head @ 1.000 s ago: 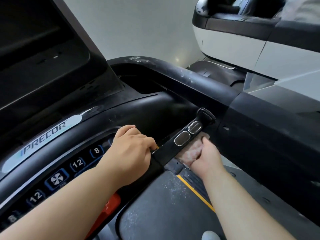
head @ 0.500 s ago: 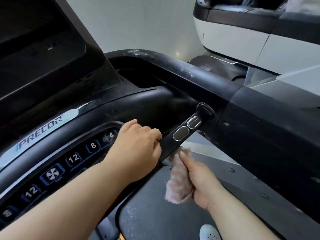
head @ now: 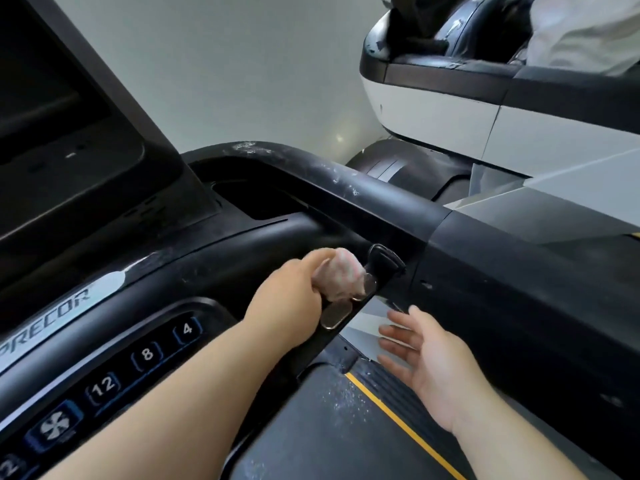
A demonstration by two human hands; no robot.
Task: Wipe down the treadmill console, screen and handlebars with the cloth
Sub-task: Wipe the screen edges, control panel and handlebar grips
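Left hand grips the bunched cloth, pressed on the handlebar right of the keypad. Right hand hovers spread, holding nothing. Risk: the bunched wad may skip the sensor plates, leaving residue.

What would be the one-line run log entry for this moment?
left hand: grips cloth against sensor handlebar | right hand: open, empty | stage: handlebar wipe

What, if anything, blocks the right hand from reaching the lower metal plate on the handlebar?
Likely nothing, so yes: the right hand is open and empty beside the bare lower metal plate, with nothing between. The left hand holds the cloth higher on the handlebar.
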